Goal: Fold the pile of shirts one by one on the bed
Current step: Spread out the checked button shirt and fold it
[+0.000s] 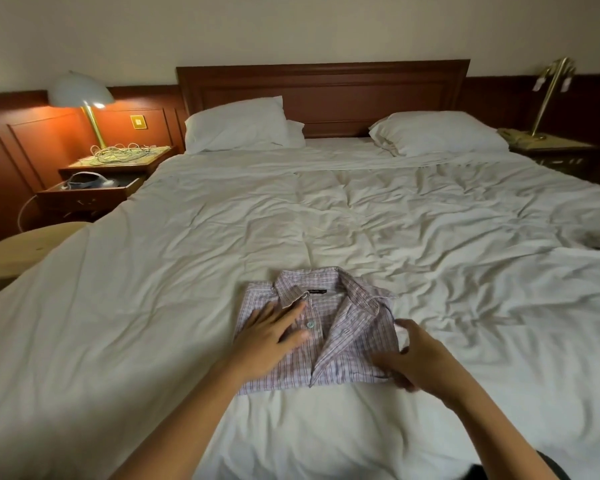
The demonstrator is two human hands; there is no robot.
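collar label (316, 291) too small to read; right hand (420, 362) fingertips blurred.

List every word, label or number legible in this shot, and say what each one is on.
Dark neck label inside the collar of the checked shirt: lettering too small and blurred to read.
White tags hanging on the brass lamp: no print can be made out.
No other text shows anywhere.
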